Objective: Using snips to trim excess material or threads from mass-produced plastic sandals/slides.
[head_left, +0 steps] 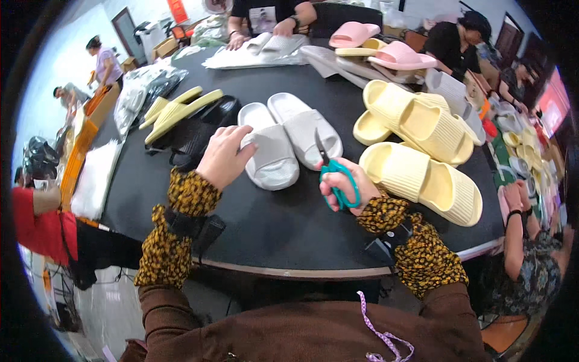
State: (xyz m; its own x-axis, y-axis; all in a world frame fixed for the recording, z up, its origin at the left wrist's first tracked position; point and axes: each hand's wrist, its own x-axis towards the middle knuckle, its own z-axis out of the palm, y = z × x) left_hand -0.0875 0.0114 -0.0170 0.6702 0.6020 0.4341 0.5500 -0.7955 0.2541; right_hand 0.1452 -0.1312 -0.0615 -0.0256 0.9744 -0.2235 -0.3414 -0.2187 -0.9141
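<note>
Two light grey slide sandals lie side by side on the black table (241,235). At the left one (271,158), my left hand (225,155) reaches its outer edge with the fingers stretched apart and nothing held. My right hand (356,184) is wrapped round the teal handles of a pair of scissors (344,181), whose dark blades point up over the strap of the right grey sandal (304,133). Beside that hand, on the right, lie cream-yellow slide sandals (422,178), some of them stacked.
Yellow slides (181,114) rest on black bags at the left, near clear plastic bags (145,90) and a white sheet stack (96,178). Pink slides (401,55) are piled at the far right. Across the table a person's hands (283,27) touch pale slides. More people work around.
</note>
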